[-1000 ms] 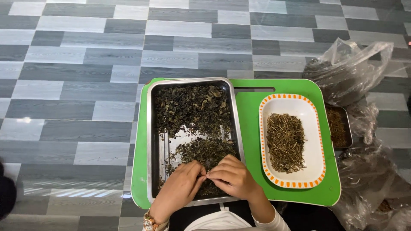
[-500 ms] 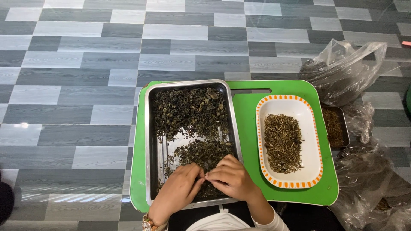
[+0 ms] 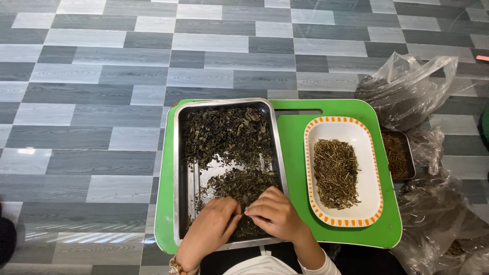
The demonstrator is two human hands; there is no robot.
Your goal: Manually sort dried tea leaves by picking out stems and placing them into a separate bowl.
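While both hands are working in one steel baking tray (image 3: pixel 178 168) lying along the left edge of the green tray table (image 3: pixel 295 137), its long axis running away from the person, the left hand (image 3: pixel 210 229) and right hand (image 3: pixel 274 214) are pinching dried dark leaves (image 3: pixel 229 135) at its near end. One white oval dish (image 3: pixel 364 153) of pale stems (image 3: pixel 335 173) is lying right of it; two plastic bags (image 3: pixel 407 86) are sitting beyond the right edge.
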